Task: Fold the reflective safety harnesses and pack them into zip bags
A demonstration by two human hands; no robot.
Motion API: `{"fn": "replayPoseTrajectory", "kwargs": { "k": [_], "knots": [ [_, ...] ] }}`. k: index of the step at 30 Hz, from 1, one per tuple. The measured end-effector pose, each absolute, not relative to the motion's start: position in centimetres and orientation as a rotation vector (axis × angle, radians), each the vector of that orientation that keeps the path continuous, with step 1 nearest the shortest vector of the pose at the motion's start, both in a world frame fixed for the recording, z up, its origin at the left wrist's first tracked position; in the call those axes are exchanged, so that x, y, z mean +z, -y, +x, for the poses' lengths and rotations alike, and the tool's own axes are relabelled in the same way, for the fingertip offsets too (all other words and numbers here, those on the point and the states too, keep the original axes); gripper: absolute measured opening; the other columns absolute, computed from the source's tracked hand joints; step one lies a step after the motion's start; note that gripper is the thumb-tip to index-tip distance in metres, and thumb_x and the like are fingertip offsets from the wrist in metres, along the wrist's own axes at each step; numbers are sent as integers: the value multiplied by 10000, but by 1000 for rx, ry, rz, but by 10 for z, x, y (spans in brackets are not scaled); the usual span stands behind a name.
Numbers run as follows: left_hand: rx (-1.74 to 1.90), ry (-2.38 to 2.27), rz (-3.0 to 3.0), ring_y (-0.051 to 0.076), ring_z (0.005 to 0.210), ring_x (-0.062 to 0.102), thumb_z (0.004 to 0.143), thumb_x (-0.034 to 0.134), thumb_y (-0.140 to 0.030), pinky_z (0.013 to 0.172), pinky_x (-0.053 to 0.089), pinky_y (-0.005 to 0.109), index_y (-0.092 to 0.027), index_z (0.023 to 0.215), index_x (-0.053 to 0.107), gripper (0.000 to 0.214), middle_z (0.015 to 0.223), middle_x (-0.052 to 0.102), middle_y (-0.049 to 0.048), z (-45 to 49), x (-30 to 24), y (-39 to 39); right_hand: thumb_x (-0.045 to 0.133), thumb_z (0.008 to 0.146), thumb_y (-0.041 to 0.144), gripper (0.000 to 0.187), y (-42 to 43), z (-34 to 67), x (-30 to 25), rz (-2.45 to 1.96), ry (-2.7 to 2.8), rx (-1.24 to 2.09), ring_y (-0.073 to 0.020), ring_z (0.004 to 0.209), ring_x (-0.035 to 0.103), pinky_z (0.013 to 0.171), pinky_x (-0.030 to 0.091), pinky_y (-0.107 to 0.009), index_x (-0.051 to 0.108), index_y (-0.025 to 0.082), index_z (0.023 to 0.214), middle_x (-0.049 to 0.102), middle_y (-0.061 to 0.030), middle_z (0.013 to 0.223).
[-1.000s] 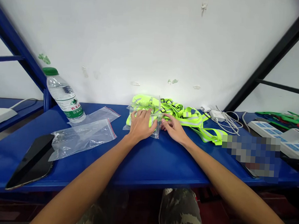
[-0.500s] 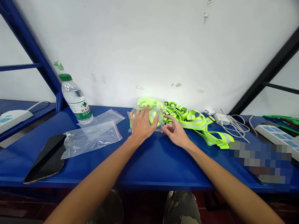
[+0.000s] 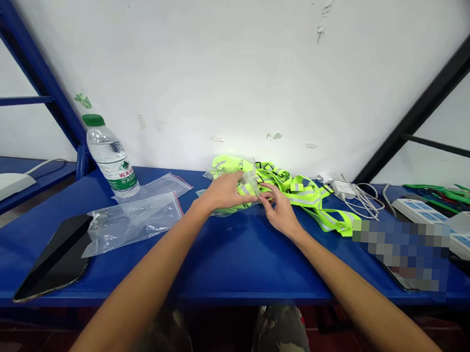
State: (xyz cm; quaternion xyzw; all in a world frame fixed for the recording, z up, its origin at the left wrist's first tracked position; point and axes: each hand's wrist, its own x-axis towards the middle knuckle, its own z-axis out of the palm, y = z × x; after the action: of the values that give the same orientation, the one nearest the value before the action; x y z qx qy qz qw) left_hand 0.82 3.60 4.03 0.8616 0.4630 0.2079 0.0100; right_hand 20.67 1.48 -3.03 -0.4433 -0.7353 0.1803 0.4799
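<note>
A clear plastic bag stuffed with a folded neon-yellow reflective vest lies on the blue table near the wall. My left hand rests on top of it, fingers closed over the bag's right end. My right hand pinches the same end of the bag from the right, fingertips meeting those of the left. More neon-yellow reflective vests lie loose just right of both hands.
Left of my hands lie two flat zip bags, a water bottle and a black phone. A white charger with cables and a power strip sit to the right. Blue and black shelf struts flank the table.
My left hand has turned from lying flat on the bagged vest to gripping its right end, and my right hand has closed in to pinch there. The view has shifted slightly.
</note>
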Motion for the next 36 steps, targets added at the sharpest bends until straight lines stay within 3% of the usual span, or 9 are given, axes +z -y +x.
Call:
{"fn": "replayPoseTrajectory", "kwargs": {
  "k": [5, 10, 15, 18, 24, 29, 36],
  "knots": [
    [667, -1497, 2616, 323, 1146, 603, 771, 622, -531, 920, 484, 395, -152, 1355, 492, 709, 1280, 631, 137, 9, 35, -37, 617, 852, 388, 496, -14, 205, -29, -1095, 1706, 599, -215, 843, 663, 744, 523, -353, 540, 176, 1293, 697, -82, 936],
    [734, -1481, 2616, 281, 967, 661, 791, 620, -456, 780, 494, 347, -209, 1086, 660, 387, 1042, 719, 77, 12, 35, -29, 733, 752, 430, 539, -12, 202, -25, -1080, 1642, 791, -203, 809, 653, 774, 526, -360, 620, 162, 1206, 690, -62, 866],
    [709, -1405, 2601, 240, 853, 661, 807, 624, -467, 709, 464, 306, -198, 934, 692, 305, 900, 724, 57, 11, 39, -26, 801, 653, 488, 420, -11, 197, -22, -986, 1594, 1100, -168, 683, 635, 684, 531, -322, 694, 156, 887, 690, -27, 749],
    [658, -1373, 2651, 235, 815, 654, 823, 607, -498, 685, 449, 295, -193, 920, 687, 330, 864, 717, 59, 9, 41, -24, 804, 641, 511, 405, -11, 196, -22, -977, 1586, 1163, -155, 604, 623, 633, 531, -312, 679, 153, 783, 667, -14, 646],
    [590, -1613, 2751, 311, 914, 652, 804, 534, -691, 765, 464, 353, -149, 1039, 651, 602, 928, 699, 142, 16, 45, -17, 819, 611, 519, 403, -14, 195, -24, -960, 1567, 1157, -147, 565, 627, 580, 526, -285, 667, 161, 713, 649, -5, 595],
    [543, -1685, 2798, 320, 945, 655, 881, 481, -581, 763, 467, 364, -144, 1012, 656, 488, 990, 696, 159, 30, 41, -9, 798, 637, 525, 389, -14, 195, -23, -971, 1602, 1156, -131, 525, 615, 554, 523, -269, 668, 158, 630, 649, -14, 567],
    [596, -1733, 2760, 317, 873, 675, 907, 343, -681, 690, 444, 350, -159, 953, 668, 617, 892, 715, 148, 32, 30, -19, 814, 607, 550, 419, -10, 196, -20, -1006, 1517, 1237, -139, 510, 630, 553, 538, -277, 712, 147, 651, 679, -41, 574]
  ]
}}
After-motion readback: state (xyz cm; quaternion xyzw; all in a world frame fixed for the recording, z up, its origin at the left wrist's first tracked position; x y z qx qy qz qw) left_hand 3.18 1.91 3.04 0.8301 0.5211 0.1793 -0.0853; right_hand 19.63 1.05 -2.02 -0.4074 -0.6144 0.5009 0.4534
